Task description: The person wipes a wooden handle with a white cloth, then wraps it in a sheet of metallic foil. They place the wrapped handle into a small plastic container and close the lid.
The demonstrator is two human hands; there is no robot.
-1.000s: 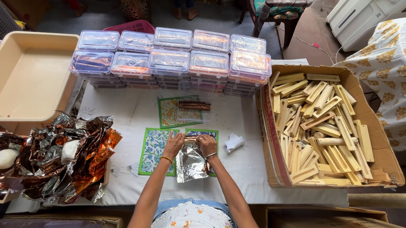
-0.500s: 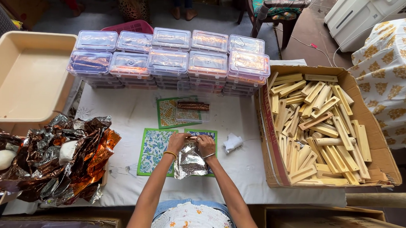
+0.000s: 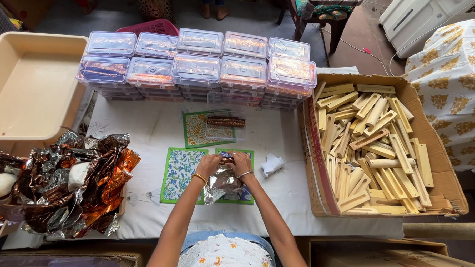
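You are gripping the silver foil wrapper (image 3: 222, 181) with your left hand (image 3: 209, 165) and right hand (image 3: 241, 163), fingers closed on its top edge, over the green-bordered patterned mat (image 3: 181, 171) on the white table (image 3: 153, 130).

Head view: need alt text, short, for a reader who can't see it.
Both hands, left hand and right hand, pinch a crinkled silver foil wrapper over green patterned mats on a white-covered table. Stacked clear lidded boxes stand behind, a cardboard box of pale wooden sticks at right, loose foil sheets at left.
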